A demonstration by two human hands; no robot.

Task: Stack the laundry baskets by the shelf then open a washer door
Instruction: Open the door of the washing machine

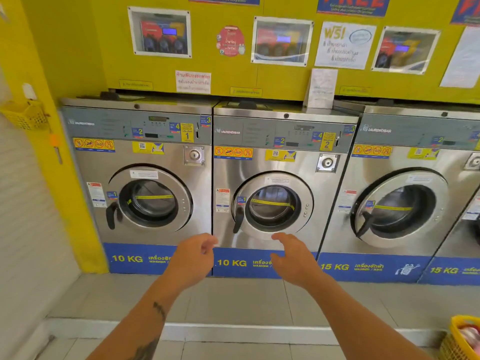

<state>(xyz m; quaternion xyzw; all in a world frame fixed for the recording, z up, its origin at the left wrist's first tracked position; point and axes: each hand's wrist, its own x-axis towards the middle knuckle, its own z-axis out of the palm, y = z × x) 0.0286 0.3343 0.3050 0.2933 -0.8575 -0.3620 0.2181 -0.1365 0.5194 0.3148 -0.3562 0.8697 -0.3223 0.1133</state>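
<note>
Hands were held out low at centre frame, the left hand point(193, 258) with fingers loosely curled on nothing, the closed middle washer door point(272, 206) above the right hand point(293, 258), fingers released, and a yellow laundry basket point(458, 333) sat at lower right.

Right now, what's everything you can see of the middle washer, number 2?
The middle washer stands mid-row on a tiled step. Brushed steel front, grey control panel with a yellow "2" sticker, round key lock upper right, blue base band reading 10 KG. Its round steel door with glass porthole looks shut, black handle at its left rim. The left hand and right hand reach toward it, neither visibly touching.
</note>
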